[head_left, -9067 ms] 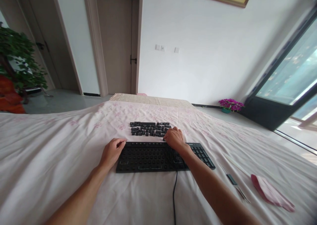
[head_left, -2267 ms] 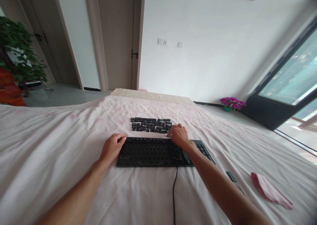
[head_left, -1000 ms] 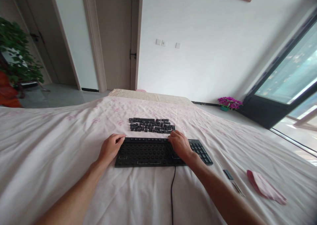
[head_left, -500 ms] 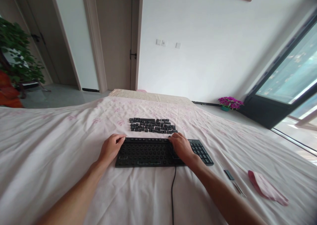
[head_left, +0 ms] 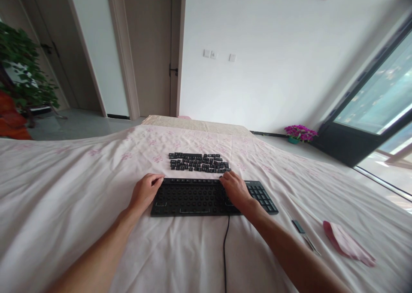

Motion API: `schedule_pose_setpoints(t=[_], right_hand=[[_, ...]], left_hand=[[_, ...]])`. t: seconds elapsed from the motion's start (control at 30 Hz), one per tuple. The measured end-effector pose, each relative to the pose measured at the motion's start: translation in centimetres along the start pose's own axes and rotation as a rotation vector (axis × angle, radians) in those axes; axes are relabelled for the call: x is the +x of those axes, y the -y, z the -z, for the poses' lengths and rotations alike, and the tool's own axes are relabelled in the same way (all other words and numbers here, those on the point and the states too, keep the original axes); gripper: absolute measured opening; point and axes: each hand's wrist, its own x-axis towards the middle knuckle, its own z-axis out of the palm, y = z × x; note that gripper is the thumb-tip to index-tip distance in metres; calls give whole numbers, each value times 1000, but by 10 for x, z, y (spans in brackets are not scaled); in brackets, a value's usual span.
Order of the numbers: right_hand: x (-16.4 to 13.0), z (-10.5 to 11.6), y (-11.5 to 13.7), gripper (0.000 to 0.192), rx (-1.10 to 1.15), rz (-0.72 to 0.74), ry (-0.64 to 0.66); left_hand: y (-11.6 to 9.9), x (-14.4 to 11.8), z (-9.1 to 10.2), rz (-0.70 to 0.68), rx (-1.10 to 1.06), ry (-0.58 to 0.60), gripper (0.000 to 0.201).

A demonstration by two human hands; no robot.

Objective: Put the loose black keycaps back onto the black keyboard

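A black keyboard (head_left: 189, 196) lies on the bed sheet, many of its main keys bare of caps. The top row and the number pad still carry theirs. My left hand (head_left: 148, 190) is closed at the keyboard's upper left corner, thumb and forefinger together on its edge. Over the right part of the main keys rests my right hand (head_left: 235, 187), fingers bent and closed at the top row. A small dark piece, looking like a keycap, shows at its fingertips, partly hidden. Just beyond the keyboard, loose black keycaps (head_left: 199, 162) are laid out in rough rows.
A cable (head_left: 225, 254) runs from the keyboard towards me. On the right lie a small tool with a dark handle and metal end (head_left: 298, 227) and a pink cloth (head_left: 349, 245). The pale flowered sheet (head_left: 96, 177) has folds throughout.
The view has shifted very slightly. Both hands keep their places on the keyboard, and the loose keycaps lie as before.
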Motion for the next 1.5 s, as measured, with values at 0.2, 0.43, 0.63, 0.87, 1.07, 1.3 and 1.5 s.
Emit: schedule_pose_setpoints(t=[0.2,0.43,0.63,0.87,1.07,1.3,1.5], right_hand=[[-6,3,14,21,-79,-32,32],[-12,5,21,29,-15,-62,73],[-9,12,-1,32,128,-84,96],[10,7,-36,34,221,-268,-31],[28,2,-30,28,168,-251,39],[39,-3,-29,23,141,-252,74],[49,-8,-31,15,124,-220,80]], left_hand=[[-3,-1,2,7,6,4,32],[-2,-1,2,-2,10,16,33],[4,0,-2,-20,22,9,33],[5,0,-2,-28,5,0,34],[6,1,-3,-22,4,-1,34],[4,1,-2,-8,3,11,34],[3,0,-1,-7,9,5,34]])
